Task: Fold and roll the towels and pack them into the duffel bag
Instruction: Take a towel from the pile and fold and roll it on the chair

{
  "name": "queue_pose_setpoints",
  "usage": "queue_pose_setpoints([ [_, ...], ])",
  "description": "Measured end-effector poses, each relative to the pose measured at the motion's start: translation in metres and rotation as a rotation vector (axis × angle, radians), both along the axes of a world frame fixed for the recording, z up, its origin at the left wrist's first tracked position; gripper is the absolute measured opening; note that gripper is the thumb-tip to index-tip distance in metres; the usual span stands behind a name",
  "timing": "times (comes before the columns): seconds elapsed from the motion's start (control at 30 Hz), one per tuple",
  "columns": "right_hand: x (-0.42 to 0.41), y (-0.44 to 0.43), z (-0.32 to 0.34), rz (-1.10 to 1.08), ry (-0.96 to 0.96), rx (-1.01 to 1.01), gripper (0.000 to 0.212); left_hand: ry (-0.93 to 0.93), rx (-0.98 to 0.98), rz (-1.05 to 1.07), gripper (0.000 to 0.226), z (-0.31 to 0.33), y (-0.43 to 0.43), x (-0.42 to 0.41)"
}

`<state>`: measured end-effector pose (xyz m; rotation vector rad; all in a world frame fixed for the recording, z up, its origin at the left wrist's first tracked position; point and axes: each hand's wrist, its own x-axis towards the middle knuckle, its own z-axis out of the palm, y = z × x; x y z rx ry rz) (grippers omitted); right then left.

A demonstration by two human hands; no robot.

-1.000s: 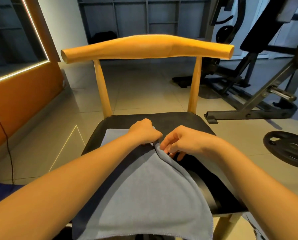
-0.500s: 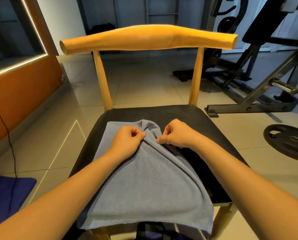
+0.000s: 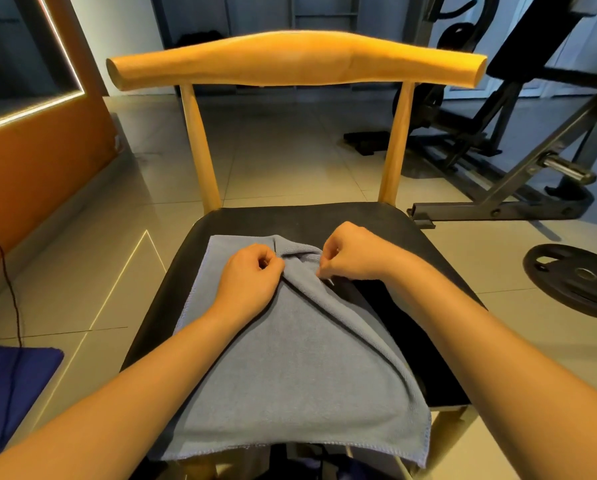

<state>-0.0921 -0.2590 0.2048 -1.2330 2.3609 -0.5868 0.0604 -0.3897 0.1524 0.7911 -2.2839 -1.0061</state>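
We see a grey-blue towel [image 3: 290,358] spread over the black seat [image 3: 387,223] of a wooden chair [image 3: 290,60], its near hem hanging off the seat's six o'clock edge and its far edge lying about mid-seat. Both hands meet at the towel's twelve o'clock edge. The left hand [image 3: 252,275] rests knuckles-up on the cloth with its fingers curled in, pinching a raised ridge of towel at its three o'clock side. The right hand [image 3: 352,254], just beside it, has its fingers curled tight too, nipping the same bunched ridge from the other side. From there a fold runs down the towel toward five o'clock. On the tiled floor we note a weight plate [image 3: 574,278] at three o'clock, a gym bench frame [image 3: 497,157] at two o'clock, and dark blue fabric [image 3: 9,382] at eight o'clock.
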Motion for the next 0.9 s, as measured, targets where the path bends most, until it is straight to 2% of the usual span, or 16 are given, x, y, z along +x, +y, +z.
queue_pose_setpoints([
  [0.17,0.005,-0.009,-0.019,-0.026,0.068,0.038,0.020,0.007,0.007,0.007,0.021,0.002,0.003,0.001],
  [0.3,-0.001,-0.004,-0.010,-0.005,-0.080,-0.030,0.015,0.024,0.019,0.000,0.019,0.001,0.003,0.001],
  [0.5,-0.029,0.021,0.008,-0.122,-0.282,-0.074,0.015,0.066,0.059,-0.061,0.025,0.002,0.002,0.002],
  [0.63,-0.043,0.033,0.006,-0.228,-0.132,-0.024,0.020,0.034,0.045,-0.065,0.023,0.000,0.001,0.000],
  [0.77,-0.031,0.023,0.013,-0.019,-0.047,-0.119,0.026,0.029,0.012,-0.057,0.021,-0.002,0.000,-0.001],
  [0.9,-0.016,0.009,0.001,0.139,0.307,0.033,0.016,0.020,-0.007,-0.054,0.019,-0.002,0.000,-0.001],
])
